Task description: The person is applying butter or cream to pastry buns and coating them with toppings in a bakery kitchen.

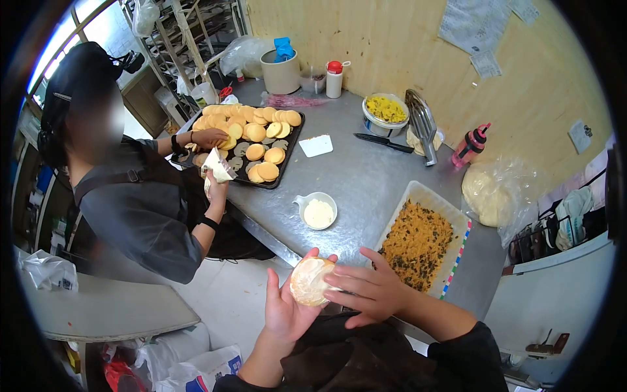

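A small round sponge cake (307, 281), golden at the rim and coated with white cream, lies in my left hand (286, 312), whose thumb and fingers curve around its edge. My right hand (373, 289) is over the cake's right side, its fingers stretched and apart, with fingertips at the creamed face. Just beyond my hands, a white spouted bowl (319, 212) holds pale cream. To the right of my right hand, a white tub (413, 189) contains orange-brown crumbly filling with dark flecks.
At left a co-worker (140, 202) holds a piping bag (221, 168) over a black tray (285, 157) of round cakes. A white scraper (318, 146), a knife (384, 143), tongs (423, 127), a tub of yellow filling (385, 121) and bagged dough (486, 196) are on the metal table.
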`<state>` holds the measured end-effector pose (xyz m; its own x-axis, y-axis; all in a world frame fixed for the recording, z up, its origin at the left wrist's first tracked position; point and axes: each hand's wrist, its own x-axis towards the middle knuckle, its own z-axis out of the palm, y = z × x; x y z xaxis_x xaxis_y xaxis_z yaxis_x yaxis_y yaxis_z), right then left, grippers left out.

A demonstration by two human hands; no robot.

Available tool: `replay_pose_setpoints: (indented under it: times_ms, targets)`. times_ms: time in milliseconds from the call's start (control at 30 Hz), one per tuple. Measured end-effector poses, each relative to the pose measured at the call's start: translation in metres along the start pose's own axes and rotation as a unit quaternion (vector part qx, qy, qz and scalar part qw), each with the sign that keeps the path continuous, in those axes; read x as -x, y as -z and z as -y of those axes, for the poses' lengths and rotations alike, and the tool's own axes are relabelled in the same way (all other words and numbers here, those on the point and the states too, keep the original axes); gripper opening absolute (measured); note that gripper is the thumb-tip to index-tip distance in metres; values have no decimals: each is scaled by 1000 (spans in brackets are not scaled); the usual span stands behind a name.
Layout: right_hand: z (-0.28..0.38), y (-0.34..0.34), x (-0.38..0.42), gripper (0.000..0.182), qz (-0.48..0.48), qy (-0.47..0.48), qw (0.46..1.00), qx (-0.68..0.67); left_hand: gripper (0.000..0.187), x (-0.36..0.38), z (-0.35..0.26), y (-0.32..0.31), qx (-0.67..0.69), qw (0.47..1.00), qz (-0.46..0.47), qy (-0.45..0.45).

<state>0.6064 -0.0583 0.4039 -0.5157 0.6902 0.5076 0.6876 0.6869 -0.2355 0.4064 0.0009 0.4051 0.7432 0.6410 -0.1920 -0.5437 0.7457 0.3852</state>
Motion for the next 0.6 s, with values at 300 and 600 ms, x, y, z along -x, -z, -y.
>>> replay_pose_setpoints:
  times_ms: [300,600]
  targets:
    - [12,-15,4,72,52,-24,998,-25,79,-4,0,1,14,998,-28,-57]
    - [16,-24,12,80,27,-73,997,26,78,-9,1,-4,71,996,-4,-58]
